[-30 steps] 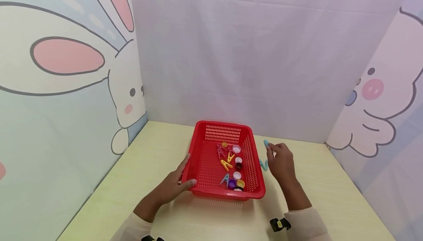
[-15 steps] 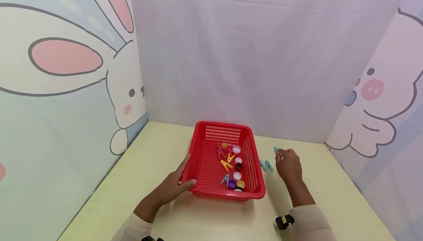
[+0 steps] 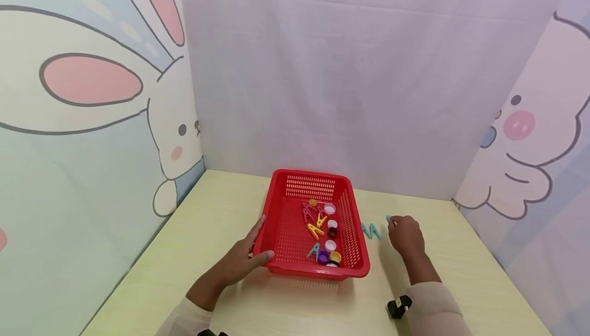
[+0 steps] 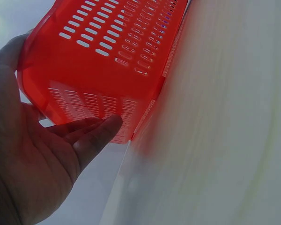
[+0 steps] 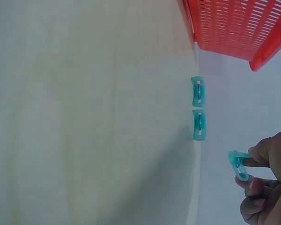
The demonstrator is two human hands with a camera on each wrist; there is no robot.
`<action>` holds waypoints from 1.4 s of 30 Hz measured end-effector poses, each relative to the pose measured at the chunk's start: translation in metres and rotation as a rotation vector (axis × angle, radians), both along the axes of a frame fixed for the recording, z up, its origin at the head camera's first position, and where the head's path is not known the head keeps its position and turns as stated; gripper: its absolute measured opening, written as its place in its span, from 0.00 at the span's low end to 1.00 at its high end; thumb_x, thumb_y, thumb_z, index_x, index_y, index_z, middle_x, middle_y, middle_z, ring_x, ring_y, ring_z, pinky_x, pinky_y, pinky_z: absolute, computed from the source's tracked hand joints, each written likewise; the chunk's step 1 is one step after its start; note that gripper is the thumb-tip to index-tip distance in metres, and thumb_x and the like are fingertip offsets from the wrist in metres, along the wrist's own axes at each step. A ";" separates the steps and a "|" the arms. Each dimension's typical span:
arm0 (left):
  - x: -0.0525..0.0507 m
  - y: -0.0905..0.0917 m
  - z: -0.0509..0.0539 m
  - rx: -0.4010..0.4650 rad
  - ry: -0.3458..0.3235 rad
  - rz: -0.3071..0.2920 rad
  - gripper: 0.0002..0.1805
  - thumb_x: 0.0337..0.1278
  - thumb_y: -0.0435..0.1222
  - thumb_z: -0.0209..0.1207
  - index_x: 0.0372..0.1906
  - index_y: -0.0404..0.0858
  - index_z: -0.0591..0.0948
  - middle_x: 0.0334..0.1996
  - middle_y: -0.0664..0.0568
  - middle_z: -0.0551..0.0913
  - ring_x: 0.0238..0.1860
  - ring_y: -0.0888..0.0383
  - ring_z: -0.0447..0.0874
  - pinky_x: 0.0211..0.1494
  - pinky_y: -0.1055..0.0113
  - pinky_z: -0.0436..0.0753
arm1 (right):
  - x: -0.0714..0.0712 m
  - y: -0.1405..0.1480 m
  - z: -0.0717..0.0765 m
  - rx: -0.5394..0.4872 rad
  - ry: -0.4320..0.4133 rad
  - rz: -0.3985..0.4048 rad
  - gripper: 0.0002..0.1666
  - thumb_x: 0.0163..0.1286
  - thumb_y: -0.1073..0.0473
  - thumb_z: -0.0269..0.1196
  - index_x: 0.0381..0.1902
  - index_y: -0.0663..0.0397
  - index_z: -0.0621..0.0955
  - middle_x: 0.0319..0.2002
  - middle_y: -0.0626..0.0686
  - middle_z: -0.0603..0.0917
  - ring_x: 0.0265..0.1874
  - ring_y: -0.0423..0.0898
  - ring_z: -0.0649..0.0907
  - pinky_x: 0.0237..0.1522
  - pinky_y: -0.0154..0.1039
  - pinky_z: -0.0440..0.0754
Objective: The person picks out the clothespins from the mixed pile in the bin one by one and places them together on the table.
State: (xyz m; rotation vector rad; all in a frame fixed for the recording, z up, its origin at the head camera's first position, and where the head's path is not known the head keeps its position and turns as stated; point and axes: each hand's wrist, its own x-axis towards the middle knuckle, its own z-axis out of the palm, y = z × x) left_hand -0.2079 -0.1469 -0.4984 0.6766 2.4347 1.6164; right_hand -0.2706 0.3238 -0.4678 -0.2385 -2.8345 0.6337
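Teal clip (image 5: 234,161), slanted, pointing from right hand (image 3: 406,234)

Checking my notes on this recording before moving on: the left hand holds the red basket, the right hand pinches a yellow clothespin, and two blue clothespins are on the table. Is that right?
Not quite: the clothespin in the right hand is blue, not yellow, as the right wrist view shows. The left hand holding the red basket and two blue clothespins on the table stand.
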 end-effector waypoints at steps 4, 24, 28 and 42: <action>0.000 -0.001 0.000 0.008 0.007 -0.005 0.61 0.66 0.50 0.71 0.91 0.51 0.44 0.75 0.38 0.74 0.71 0.43 0.79 0.55 0.59 0.94 | -0.003 0.002 0.000 0.003 -0.058 0.015 0.23 0.83 0.58 0.57 0.64 0.70 0.84 0.64 0.73 0.84 0.50 0.64 0.88 0.41 0.55 0.87; 0.000 0.000 0.001 -0.002 0.000 0.006 0.61 0.65 0.51 0.72 0.91 0.51 0.44 0.75 0.38 0.74 0.70 0.43 0.80 0.55 0.57 0.94 | -0.008 0.004 -0.014 0.052 -0.181 0.091 0.19 0.81 0.61 0.60 0.60 0.69 0.86 0.62 0.72 0.86 0.59 0.68 0.86 0.56 0.60 0.89; 0.000 0.000 0.001 -0.001 -0.004 0.006 0.61 0.65 0.51 0.72 0.91 0.51 0.44 0.75 0.38 0.73 0.71 0.42 0.79 0.55 0.57 0.94 | -0.009 0.004 -0.017 0.062 -0.186 0.108 0.19 0.81 0.61 0.61 0.59 0.69 0.87 0.61 0.73 0.87 0.54 0.64 0.88 0.53 0.58 0.90; 0.000 -0.001 0.000 0.009 -0.003 -0.006 0.60 0.66 0.49 0.71 0.91 0.51 0.44 0.75 0.38 0.73 0.72 0.43 0.79 0.56 0.58 0.94 | -0.012 0.008 -0.015 0.080 -0.235 0.130 0.23 0.73 0.73 0.55 0.60 0.64 0.88 0.57 0.70 0.89 0.59 0.66 0.86 0.55 0.58 0.90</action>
